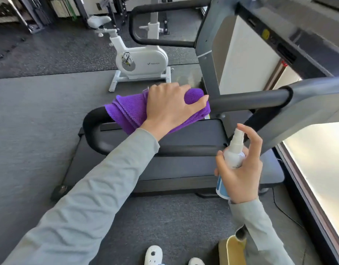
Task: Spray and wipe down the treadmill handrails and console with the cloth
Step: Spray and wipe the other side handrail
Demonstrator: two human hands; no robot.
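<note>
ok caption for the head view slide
Left hand grips purple cloth around treadmill handrail; right hand holds spray bottle.

Fluffy purple microfibre cloth draped over the matt black foam-like handrail, smooth white plastic spray bottle below the handrail, speckled rubbery floor, glossy white plastic exercise bike beyond the handrail

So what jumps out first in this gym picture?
A bright purple cloth, gripped by the left hand around the near treadmill handrail at centre. Lower right, the right hand holds a small white spray bottle. A white exercise bike stands behind.
</note>
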